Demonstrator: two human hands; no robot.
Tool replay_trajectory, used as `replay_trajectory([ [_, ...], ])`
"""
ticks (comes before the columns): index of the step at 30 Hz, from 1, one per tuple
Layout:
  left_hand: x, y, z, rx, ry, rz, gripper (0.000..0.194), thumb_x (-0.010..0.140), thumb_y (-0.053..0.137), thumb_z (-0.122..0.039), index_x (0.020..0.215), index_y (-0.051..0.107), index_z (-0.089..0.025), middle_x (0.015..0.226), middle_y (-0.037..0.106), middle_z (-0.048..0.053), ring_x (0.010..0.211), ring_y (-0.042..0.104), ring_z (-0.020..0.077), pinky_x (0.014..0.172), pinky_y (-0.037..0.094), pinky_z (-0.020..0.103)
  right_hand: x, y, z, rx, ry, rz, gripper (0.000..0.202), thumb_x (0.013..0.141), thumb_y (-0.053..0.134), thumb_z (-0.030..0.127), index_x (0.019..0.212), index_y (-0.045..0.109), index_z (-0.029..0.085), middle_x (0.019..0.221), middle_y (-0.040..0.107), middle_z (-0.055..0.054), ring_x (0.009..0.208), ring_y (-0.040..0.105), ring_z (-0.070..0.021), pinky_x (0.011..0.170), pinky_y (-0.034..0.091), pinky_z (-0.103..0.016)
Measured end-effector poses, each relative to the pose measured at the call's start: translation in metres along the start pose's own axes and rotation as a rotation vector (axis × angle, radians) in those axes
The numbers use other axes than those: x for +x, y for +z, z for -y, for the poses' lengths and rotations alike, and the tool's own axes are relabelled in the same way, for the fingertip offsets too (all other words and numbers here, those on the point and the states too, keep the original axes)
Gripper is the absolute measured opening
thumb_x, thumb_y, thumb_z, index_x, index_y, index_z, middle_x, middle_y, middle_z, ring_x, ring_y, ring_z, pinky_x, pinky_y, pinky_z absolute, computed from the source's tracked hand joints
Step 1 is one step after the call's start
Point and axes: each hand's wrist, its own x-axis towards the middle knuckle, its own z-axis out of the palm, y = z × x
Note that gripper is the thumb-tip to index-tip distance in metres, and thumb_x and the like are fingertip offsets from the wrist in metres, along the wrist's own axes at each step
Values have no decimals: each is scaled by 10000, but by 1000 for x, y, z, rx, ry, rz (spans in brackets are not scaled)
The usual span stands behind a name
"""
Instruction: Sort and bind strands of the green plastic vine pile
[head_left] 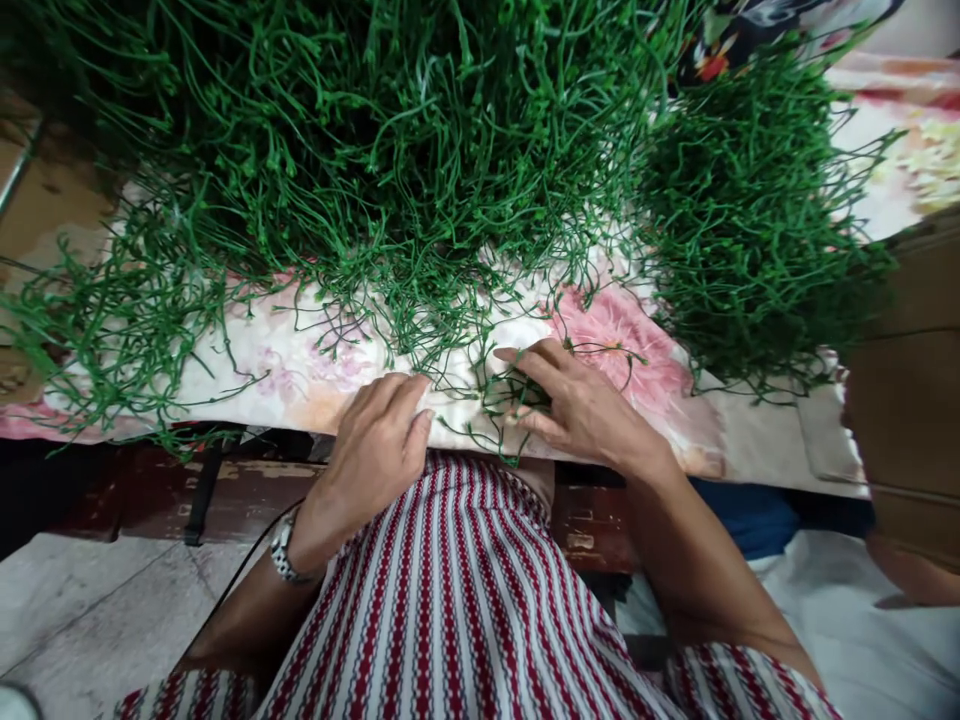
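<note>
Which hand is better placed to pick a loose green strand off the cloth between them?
Right, probably. The right hand has thumb and fingers spread over loose green strands; the left hand is palm down by the floral cloth's near edge, fingers together.

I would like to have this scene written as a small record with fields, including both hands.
left hand: above the cloth's near edge; grip unclear
left wrist: watch
right hand: fingers spread over loose strands
large green pile: beyond both hands
smaller green pile: to the right
surface: flowered cloth
far right: brown cardboard
</note>
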Motion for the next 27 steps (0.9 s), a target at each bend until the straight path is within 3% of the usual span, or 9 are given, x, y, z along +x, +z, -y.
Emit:
replay_trajectory([
  [3, 4, 5, -11, -48, 35, 64, 281, 857, 416, -202, 1112, 516, -137, 1079, 569, 105, 1013, 520, 218, 871, 453, 370, 1, 3, 9, -42, -5, 7, 723, 775, 470, 619, 1341, 327, 193, 1095, 485, -116, 936, 512, -240, 724, 469, -348],
  [6, 10, 9, -22, -88, 97, 116, 244, 867, 379, -171, 1046, 541, -130, 1051, 567, 107, 1004, 510, 213, 868, 451, 371, 2, 10, 18, -95, 37, -23, 754, 760, 462, 644, 1353, 313, 201, 1104, 482, -119, 922, 496, -250, 716, 461, -363],
  [9, 17, 13, -31, -106, 160, 132, 215, 860, 367, -138, 946, 564, -129, 960, 569, 102, 958, 505, 211, 850, 451, 365, 5, 15, 26, -133, 62, -64, 701, 759, 516, 573, 1326, 349, 197, 1102, 483, -121, 929, 465, -263, 716, 445, -365],
  [14, 25, 16, -40, -121, 269, 157, 198, 856, 374, -137, 872, 572, -127, 863, 574, 86, 882, 511, 207, 845, 456, 371, 10, 16, 29, -133, 92, -78, 521, 750, 562, 289, 1245, 427, 195, 1056, 504, -112, 846, 474, -215, 648, 404, -293],
  [17, 26, 20, -39, -159, 308, 52, 230, 856, 385, -129, 990, 568, -97, 996, 593, 119, 979, 520, 215, 892, 458, 380, 11, 19, 26, -139, 144, -97, 380, 766, 481, 152, 1145, 494, 179, 933, 538, -88, 749, 497, -171, 542, 331, -242],
  [20, 21, 23, -34, -241, 333, -64, 280, 852, 405, -127, 1091, 548, -99, 1073, 599, 133, 1047, 534, 206, 904, 481, 369, 10, 24, 20, -106, 122, -145, 269, 767, 441, 110, 1017, 530, 154, 828, 546, -60, 671, 491, -143, 503, 292, -230],
  [24, 16, 19, -21, -394, 370, -239, 299, 810, 462, -93, 1083, 568, -154, 974, 654, 85, 923, 605, 155, 818, 533, 301, 4, 23, 8, -95, 38, -223, 215, 765, 418, 73, 936, 529, 143, 794, 536, -63, 684, 498, -147, 531, 349, -231],
  [27, 22, 10, -10, -381, 308, -320, 303, 796, 481, -80, 1067, 581, -172, 963, 654, 71, 904, 605, 151, 811, 527, 299, -4, 12, -3, -113, -3, -291, 196, 805, 406, 82, 949, 522, 147, 791, 542, -63, 707, 520, -149, 566, 400, -238],
])
